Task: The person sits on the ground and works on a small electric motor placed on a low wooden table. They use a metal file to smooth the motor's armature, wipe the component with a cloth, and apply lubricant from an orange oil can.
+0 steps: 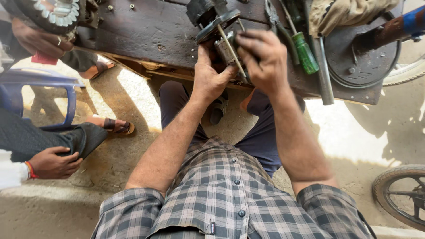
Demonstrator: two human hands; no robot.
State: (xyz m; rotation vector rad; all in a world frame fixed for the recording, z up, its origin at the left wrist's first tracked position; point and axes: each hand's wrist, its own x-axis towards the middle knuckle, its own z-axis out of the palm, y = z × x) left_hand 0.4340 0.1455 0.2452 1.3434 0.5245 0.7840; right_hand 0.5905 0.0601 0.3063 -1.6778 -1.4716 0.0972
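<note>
Head view: the left hand and the right hand meet at the near edge of a dark, scuffed wooden workbench, both closed around a small motor assembly. The left hand grips it from below, thumb up along its side, fingers curled under the metal body. The right hand clasps it from above and the far side, grimy fingers folded over the top, so most of the casing is hidden. A thin metal rod runs slantwise out between the two hands, and a round black disc sits at the assembly's upper end, just beyond the left hand's thumb.

Just beside the right hand, on its outer side, lies a green-handled screwdriver, with a long grey metal bar next to it reaching past the bench edge. Beyond the right hand's knuckles are pliers, and further out a crumpled tan cloth over a round dark metal plate.

Well off to the left hand's side, another person's hand holds a round part with pale teeth; lower down a second hand rests on a dark trouser knee, near a blue plastic chair. Below both hands are the wearer's checked shirt and dark trousers, and a wheel stands low to the right hand's side.
</note>
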